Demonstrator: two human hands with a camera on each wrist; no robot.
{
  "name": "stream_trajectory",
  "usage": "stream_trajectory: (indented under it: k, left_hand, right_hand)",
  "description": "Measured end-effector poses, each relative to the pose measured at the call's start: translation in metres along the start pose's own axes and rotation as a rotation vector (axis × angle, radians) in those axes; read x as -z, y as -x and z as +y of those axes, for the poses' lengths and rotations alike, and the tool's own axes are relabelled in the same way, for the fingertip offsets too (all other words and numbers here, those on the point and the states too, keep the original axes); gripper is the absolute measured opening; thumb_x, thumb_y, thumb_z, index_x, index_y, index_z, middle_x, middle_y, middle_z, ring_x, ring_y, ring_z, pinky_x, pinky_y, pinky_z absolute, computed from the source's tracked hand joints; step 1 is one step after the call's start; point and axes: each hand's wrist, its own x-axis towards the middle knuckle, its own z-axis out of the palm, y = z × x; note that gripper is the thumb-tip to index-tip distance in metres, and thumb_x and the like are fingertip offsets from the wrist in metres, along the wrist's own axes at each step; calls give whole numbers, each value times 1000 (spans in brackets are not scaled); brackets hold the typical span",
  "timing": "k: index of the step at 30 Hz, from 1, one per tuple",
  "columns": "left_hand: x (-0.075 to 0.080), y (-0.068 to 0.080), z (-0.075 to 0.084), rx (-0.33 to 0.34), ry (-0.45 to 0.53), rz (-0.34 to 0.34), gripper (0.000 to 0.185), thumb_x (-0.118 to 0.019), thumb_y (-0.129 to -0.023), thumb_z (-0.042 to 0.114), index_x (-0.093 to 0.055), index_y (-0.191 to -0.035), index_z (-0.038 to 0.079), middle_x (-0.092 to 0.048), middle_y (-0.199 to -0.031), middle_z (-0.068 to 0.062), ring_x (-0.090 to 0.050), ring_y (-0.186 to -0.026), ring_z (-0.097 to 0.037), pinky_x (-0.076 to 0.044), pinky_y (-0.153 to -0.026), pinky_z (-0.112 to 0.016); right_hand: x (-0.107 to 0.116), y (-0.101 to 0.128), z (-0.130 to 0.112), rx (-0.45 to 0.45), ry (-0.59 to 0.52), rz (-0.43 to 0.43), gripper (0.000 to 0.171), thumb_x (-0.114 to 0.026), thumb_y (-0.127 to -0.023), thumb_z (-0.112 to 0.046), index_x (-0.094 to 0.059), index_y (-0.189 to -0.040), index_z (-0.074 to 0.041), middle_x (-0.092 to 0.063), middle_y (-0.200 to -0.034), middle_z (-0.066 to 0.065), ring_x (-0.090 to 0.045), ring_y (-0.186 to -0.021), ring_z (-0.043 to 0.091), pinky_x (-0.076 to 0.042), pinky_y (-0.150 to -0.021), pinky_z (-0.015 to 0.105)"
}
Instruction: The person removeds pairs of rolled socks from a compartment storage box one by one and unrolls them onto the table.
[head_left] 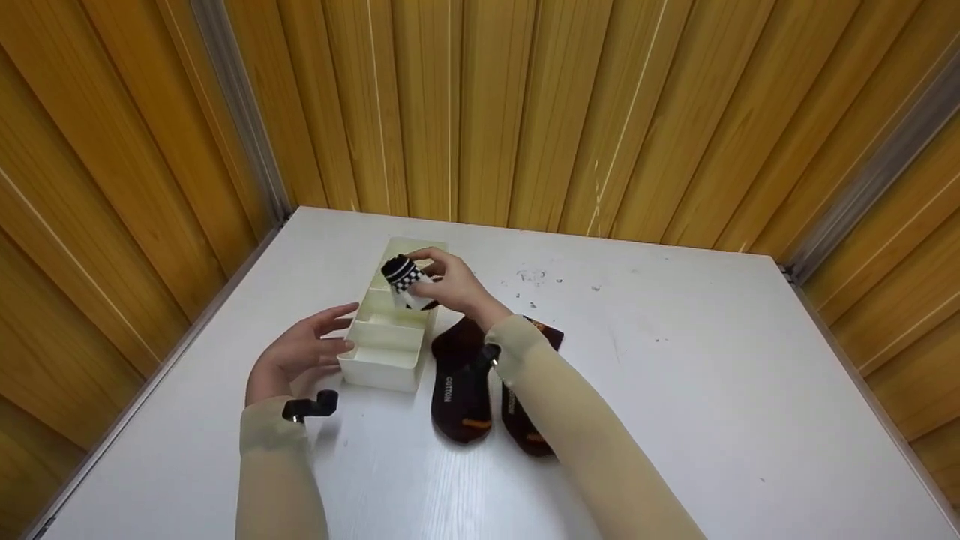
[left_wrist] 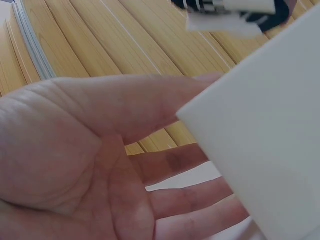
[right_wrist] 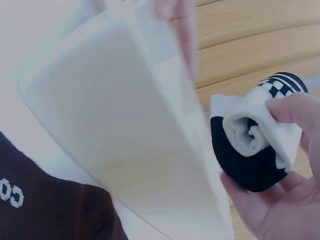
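My right hand holds a rolled black-and-white sock with a checkered cuff above the white divided box. In the right wrist view the sock's coiled end shows between thumb and fingers. At the box's left side is my left hand, its thumb and fingertips at the wall and its fingers loosely extended. The left wrist view shows the hand beside a corner of the box, the fingertips partly hidden behind it.
Two dark brown socks lie flat right of the box: one sock lettered COTTON and another sock partly under my right forearm. They rest on a white table with small dark marks. Yellow wood-grain panels stand behind it.
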Motion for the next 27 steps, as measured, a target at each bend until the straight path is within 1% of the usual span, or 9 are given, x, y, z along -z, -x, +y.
stream_trajectory:
  k: [2, 4, 7, 9, 11, 15, 19, 24, 27]
  left_hand:
    - [-1, -1, 0, -7, 1, 1, 84, -76, -92, 17, -32, -163, 25, -31, -167, -17, -53, -138, -36, -51, -110, -49]
    - [-1, -1, 0, -21, -5, 1, 83, -76, -92, 16, -32, -163, 24, -32, -166, -18, -55, -137, -36, -53, -108, -48]
    - [-1, -2, 0, -36, -2, -4, 82, -75, -93, 14, -32, -163, 23, -34, -165, -18, -56, -136, -36, -53, -107, -48]
    - [-1, -3, 0, -42, -2, -7, 82, -75, -93, 14, -32, -163, 22, -33, -165, -18, -55, -137, -36, -52, -108, -49]
    - [-1, -3, 0, -39, 1, -7, 83, -76, -93, 16, -32, -163, 23, -33, -166, -18, -55, -137, -36, -51, -109, -50]
    - [0, -3, 1, -25, -1, -5, 86, -79, -91, 22, -32, -163, 25, -32, -166, -17, -54, -138, -35, -49, -111, -52]
    - [1, 0, 1, -17, -8, -5, 88, -80, -90, 24, -31, -163, 26, -31, -167, -16, -53, -139, -34, -48, -112, -52]
    - [5, 2, 1, -25, -7, -5, 89, -81, -89, 24, -31, -163, 26, -31, -167, -16, -53, -138, -34, -49, -112, -52]
    - [7, 3, 1, -26, -6, -4, 88, -80, -90, 23, -31, -163, 26, -31, -167, -17, -53, -139, -34, -50, -111, -49]
  right_hand:
    - [9, 5, 1, -31, -115, 22, 54, -70, -88, 0, -60, -140, -11, -70, -117, 21, -69, -98, 22, -63, -74, 33]
    - [20, 13, 4, -62, -200, 41, 54, -68, -89, 2, -58, -141, -10, -69, -117, 20, -68, -98, 23, -64, -73, 35]
    - [38, 26, 10, -101, -265, 53, 54, -66, -90, 3, -57, -142, -10, -67, -114, 17, -69, -93, 21, -63, -70, 33]
    - [52, 37, 15, -122, -275, 45, 52, -65, -92, 1, -56, -141, -10, -67, -111, 14, -69, -87, 19, -61, -66, 30]
    - [67, 50, 21, -143, -296, 24, 49, -64, -93, 0, -56, -140, -11, -67, -110, 11, -69, -84, 17, -60, -65, 28]
    - [96, 79, 35, -168, -359, -52, 39, -58, -94, -1, -56, -131, -13, -66, -109, 8, -70, -84, 15, -60, -68, 27]
    - [122, 112, 46, -194, -389, -124, 34, -56, -94, -1, -57, -123, -19, -65, -107, 3, -70, -83, 12, -60, -69, 26]
    - [149, 147, 56, -229, -379, -188, 34, -55, -94, -1, -58, -121, -22, -65, -103, 0, -69, -78, 9, -61, -69, 27]
    - [162, 164, 62, -262, -352, -208, 36, -55, -92, 0, -59, -120, -22, -66, -103, 2, -69, -83, 12, -62, -72, 30]
